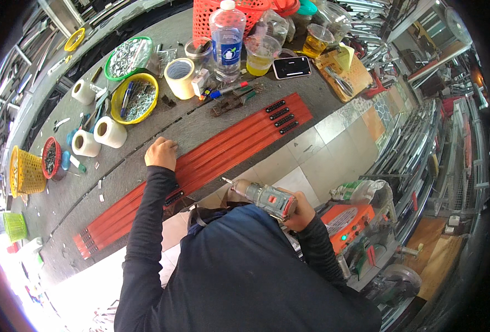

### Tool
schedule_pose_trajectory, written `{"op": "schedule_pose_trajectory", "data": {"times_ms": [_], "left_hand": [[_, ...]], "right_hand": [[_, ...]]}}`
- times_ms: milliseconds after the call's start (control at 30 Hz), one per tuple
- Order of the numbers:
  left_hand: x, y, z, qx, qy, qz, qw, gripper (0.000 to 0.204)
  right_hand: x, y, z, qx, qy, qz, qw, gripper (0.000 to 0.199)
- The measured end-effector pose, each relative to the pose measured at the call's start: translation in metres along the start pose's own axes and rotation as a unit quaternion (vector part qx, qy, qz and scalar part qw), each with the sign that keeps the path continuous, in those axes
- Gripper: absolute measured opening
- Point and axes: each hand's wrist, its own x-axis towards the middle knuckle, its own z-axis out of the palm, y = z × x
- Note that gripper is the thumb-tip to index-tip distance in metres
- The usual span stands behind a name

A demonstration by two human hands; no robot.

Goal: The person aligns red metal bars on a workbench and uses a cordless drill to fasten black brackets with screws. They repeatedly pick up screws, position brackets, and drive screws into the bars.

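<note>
Several long red bars (212,160) lie side by side, slanting across the dark worktable. Small black fittings (281,117) sit in a row near their far right ends. More dark pieces are at the near left ends, and another black fitting (173,197) is beside my left forearm. My left hand (161,153) rests at the bars' far edge with its fingers curled in; whatever they may hold is hidden. In my right hand (301,213) is a cordless drill (262,198), held in front of my body with its bit pointing left toward the bars.
Beyond the bars stand a yellow bowl of screws (135,98), tape rolls (180,78), a water bottle (227,44), a cup of yellow liquid (260,57) and a phone (292,67). Baskets (24,171) stand at the left. An orange machine (347,224) is right of me.
</note>
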Motion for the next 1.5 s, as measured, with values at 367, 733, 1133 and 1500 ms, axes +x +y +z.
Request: {"op": "schedule_pose_trajectory", "data": {"times_ms": [367,733,1133,1500], "left_hand": [[-0.038,0.067,-0.034,-0.658,-0.135,-0.197,0.714,0.032],[-0.083,0.122,-0.052,-0.865,-0.162,-0.272,0.389,0.035],[-0.1,0.105,-0.019,-0.924,-0.132,-0.224,0.281,0.028],[-0.111,0.092,-0.016,-0.907,-0.103,-0.259,0.314,0.029]], "right_hand": [[0.015,-0.007,0.004,-0.008,0.044,-0.082,0.996,0.039],[0.032,-0.008,0.023,-0.1,0.091,-0.109,0.985,0.037],[0.046,-0.014,0.022,-0.026,0.056,-0.152,0.986,0.029],[0.047,-0.025,0.027,-0.088,0.01,-0.168,0.982,0.046]]}}
